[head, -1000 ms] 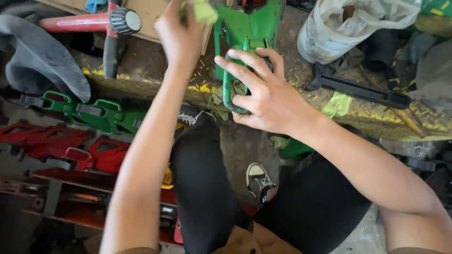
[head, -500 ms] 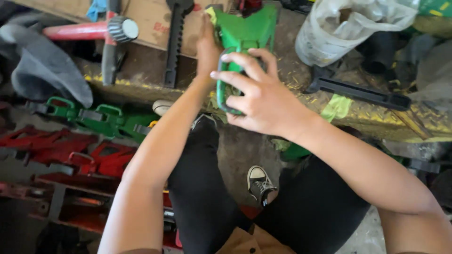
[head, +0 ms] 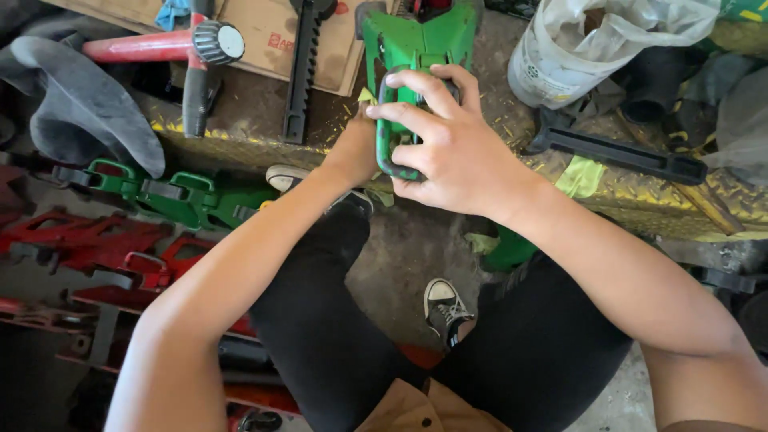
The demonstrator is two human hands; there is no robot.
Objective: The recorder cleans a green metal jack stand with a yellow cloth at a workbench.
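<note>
While right hand (head: 448, 152) stays clamped on green tool (head: 416, 48), left hand (head: 352, 152) dropped to seven o'clock, grip hidden: cannot tell.

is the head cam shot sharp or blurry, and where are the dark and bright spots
Head view: mostly sharp around the right hand gripping the green metal part; the left hand is largely hidden behind it. The white plastic bag at top right is brightest, nearly washed out. The red frames on the floor at left sit in deep shadow. The forearms look stretched toward the bottom edge, as from a wide lens.
</note>
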